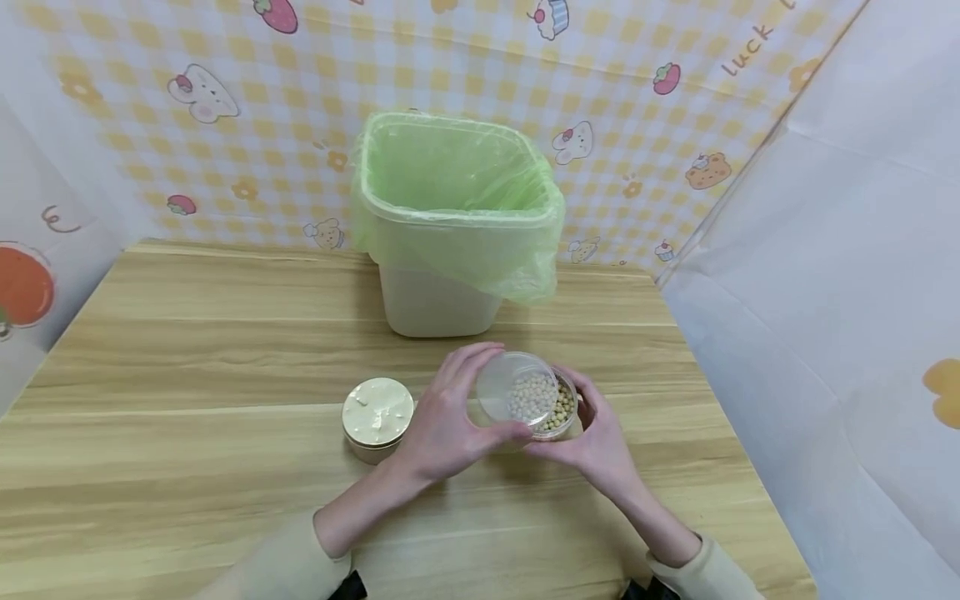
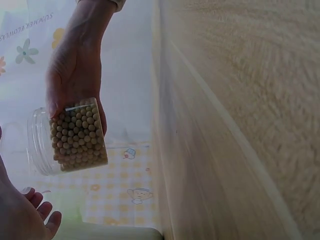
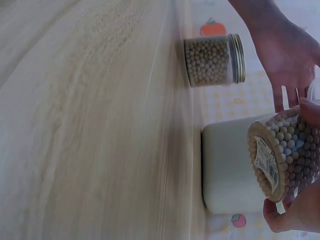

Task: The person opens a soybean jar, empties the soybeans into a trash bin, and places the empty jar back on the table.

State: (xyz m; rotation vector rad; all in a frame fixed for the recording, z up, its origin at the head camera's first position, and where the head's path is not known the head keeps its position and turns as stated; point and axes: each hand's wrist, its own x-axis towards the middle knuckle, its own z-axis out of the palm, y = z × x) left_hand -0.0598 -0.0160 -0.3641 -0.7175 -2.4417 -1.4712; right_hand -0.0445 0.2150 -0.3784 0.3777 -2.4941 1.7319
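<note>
My right hand point(image 1: 600, 442) grips a clear plastic jar point(image 2: 77, 137) filled with small round beige balls, fingers and thumb round its side. The jar is held above the table, and its mouth tilts toward my left hand. A label point(image 3: 266, 162) with a barcode shows on its base in the right wrist view. With thumb and fingers at opposite edges, my left hand point(image 1: 450, 417) holds a thin clear disc-shaped lid point(image 1: 495, 387) that partly covers the jar's mouth. A second jar point(image 3: 207, 60) of the same balls stands by my left forearm, closed with a gold lid point(image 1: 378, 412).
Behind the hands a pale bin point(image 1: 438, 300) stands at the back of the wood-grain table point(image 1: 187, 350). A green plastic bag point(image 1: 457, 221) lines it and hangs over its rim. A patterned cloth point(image 1: 247, 142) covers the back wall, with white sheets at both sides.
</note>
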